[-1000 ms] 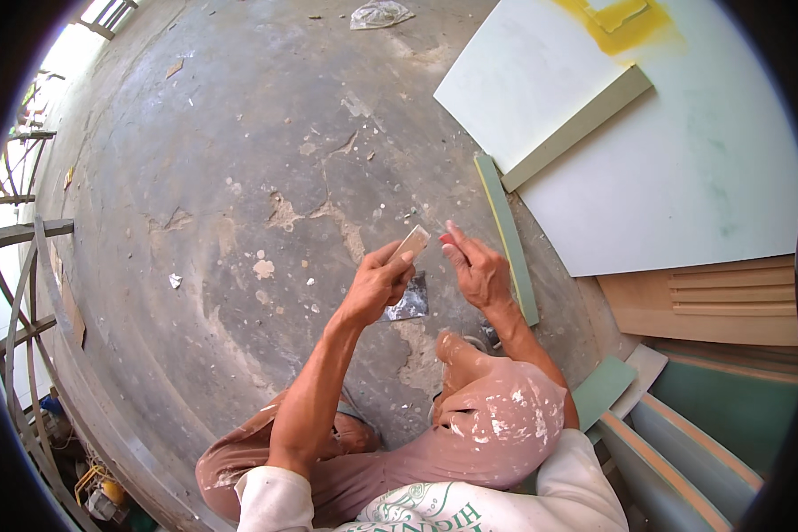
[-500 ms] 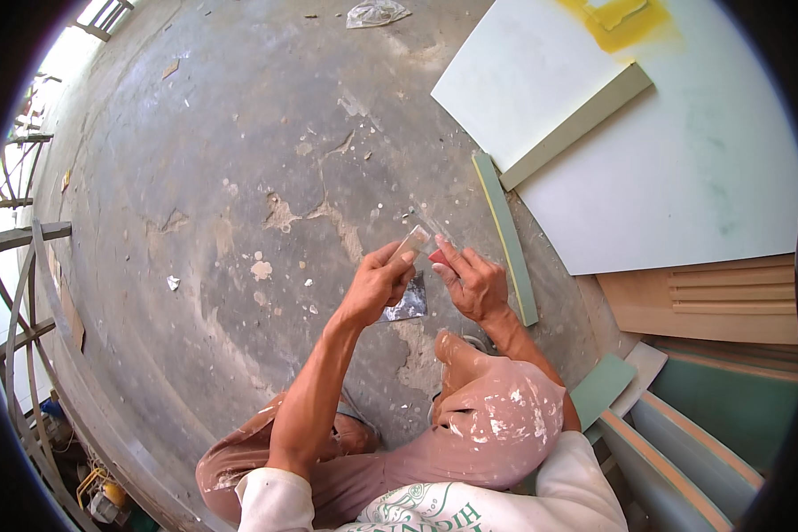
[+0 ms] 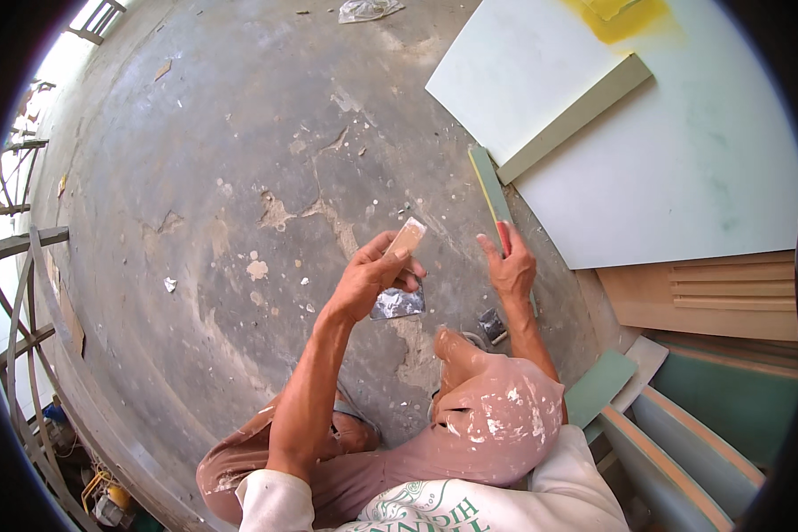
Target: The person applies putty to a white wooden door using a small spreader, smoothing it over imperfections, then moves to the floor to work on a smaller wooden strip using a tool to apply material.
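My left hand [image 3: 363, 282] is closed round a flat, pale tan strip [image 3: 406, 238] with whitish smears at its upper end; the exact kind of tool is unclear. To its right, my right hand [image 3: 512, 270] grips a small red piece [image 3: 504, 235], mostly covered by the fingers, so its kind cannot be made out. That hand is over or beside a long green strip with a yellowish edge [image 3: 489, 188] and hides part of it. Below my left hand a shiny, smeared square sheet [image 3: 399, 303] shows.
A large white panel [image 3: 629, 186] with a yellow patch and a pale bar [image 3: 576, 120] fills the far right. Nearer are a brown grooved panel [image 3: 709, 297] and green-grey boards [image 3: 683, 443]. A small dark object [image 3: 492, 324] sits near my foot. Metal frames [image 3: 27, 239] stand at left.
My right hand has moved right, away from the pale strip in my left hand, taking the red piece to the green strip. The small dark object near my foot has come into sight.
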`<move>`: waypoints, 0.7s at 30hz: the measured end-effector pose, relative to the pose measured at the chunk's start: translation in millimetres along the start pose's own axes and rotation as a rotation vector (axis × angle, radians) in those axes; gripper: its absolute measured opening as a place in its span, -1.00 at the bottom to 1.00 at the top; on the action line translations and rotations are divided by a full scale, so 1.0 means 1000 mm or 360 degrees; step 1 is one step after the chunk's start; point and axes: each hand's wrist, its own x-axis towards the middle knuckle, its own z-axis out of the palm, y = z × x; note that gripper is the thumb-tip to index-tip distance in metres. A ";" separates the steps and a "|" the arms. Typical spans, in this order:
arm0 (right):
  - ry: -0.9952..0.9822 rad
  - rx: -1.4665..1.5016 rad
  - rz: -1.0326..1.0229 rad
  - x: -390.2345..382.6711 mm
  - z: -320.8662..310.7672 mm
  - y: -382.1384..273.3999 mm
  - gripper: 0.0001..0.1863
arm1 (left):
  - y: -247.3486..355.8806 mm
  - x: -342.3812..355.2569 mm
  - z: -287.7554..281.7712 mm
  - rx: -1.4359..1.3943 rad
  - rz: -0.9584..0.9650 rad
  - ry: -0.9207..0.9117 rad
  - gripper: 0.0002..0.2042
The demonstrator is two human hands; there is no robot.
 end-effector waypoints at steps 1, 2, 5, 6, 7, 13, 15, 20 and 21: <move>0.0039 -0.0194 0.0000 -0.001 -0.007 0.006 -0.39 | 0.001 0.000 0.000 -0.0008 0.0009 0.0036 -0.78; -0.0019 -0.0266 0.0144 -0.003 -0.010 0.017 -0.37 | 0.001 0.001 -0.001 -0.0006 0.0010 0.0076 -0.78; 0.0016 -0.0330 0.0045 -0.008 -0.006 0.054 -0.40 | -0.014 0.010 -0.014 0.0058 0.0043 0.0131 -0.77; -0.0007 -0.0321 0.0044 -0.010 -0.004 0.064 -0.41 | -0.023 0.016 -0.024 0.0119 0.0078 0.0110 -0.77; -0.0037 -0.0307 0.0039 -0.010 -0.002 0.067 -0.41 | -0.028 0.018 -0.029 0.0181 0.0113 0.0099 -0.77; -0.0185 -0.0206 0.0061 -0.012 0.012 0.050 -0.42 | -0.038 0.021 -0.036 0.0343 0.0144 0.0255 -0.76; -0.0105 -0.0227 0.0049 -0.007 0.016 0.041 -0.39 | -0.036 0.023 -0.036 0.0376 0.0157 0.0321 -0.73; -0.0021 -0.0169 -0.0030 0.003 0.008 0.007 -0.34 | -0.027 0.018 -0.045 0.0998 0.0109 0.0704 -0.59; -0.0152 -0.0070 -0.0048 -0.001 0.009 0.003 -0.36 | -0.030 0.019 -0.049 0.1200 0.0205 0.0747 -0.59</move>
